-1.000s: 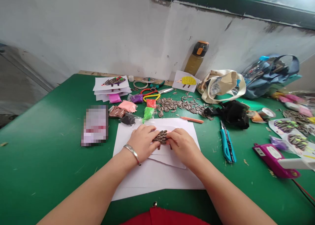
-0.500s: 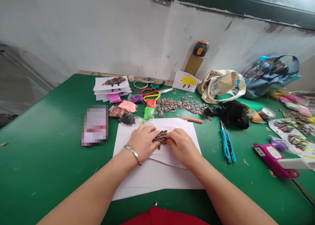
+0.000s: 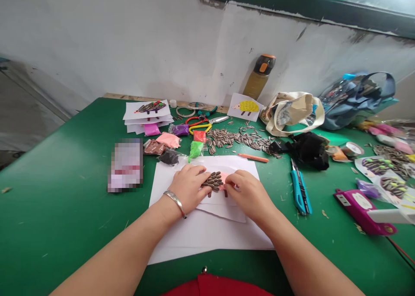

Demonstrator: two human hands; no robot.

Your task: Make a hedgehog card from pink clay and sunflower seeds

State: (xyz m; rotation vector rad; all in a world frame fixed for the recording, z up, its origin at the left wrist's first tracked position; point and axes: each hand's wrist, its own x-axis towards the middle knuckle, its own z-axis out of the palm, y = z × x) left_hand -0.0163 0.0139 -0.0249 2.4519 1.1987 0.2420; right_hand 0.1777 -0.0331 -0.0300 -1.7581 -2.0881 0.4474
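Observation:
A small cluster of striped sunflower seeds (image 3: 212,182) sits in overlapping rows on a pink clay shape (image 3: 223,178) with short brown legs. The shape is on a small white sheet (image 3: 223,211), which lies over larger white paper (image 3: 181,242). My left hand (image 3: 188,186), wearing a silver bangle, rests on the sheet with fingers apart at the cluster's left side. Just right of the seeds, my right hand (image 3: 248,193) has thumb and forefinger pinched together over the pink clay. Anything between those fingertips is too small to make out.
Loose sunflower seeds (image 3: 223,138) are spread behind the paper, beside scissors (image 3: 202,125) and bagged clay (image 3: 168,139). An orange stick (image 3: 253,157) lies at the paper's back edge. Rightward are a blue utility knife (image 3: 300,190), a black strap bundle (image 3: 309,151) and a magenta device (image 3: 363,211).
My right hand has shifted slightly right, away from the seed cluster, uncovering more pink clay and a brown leg. My left hand stays in place.

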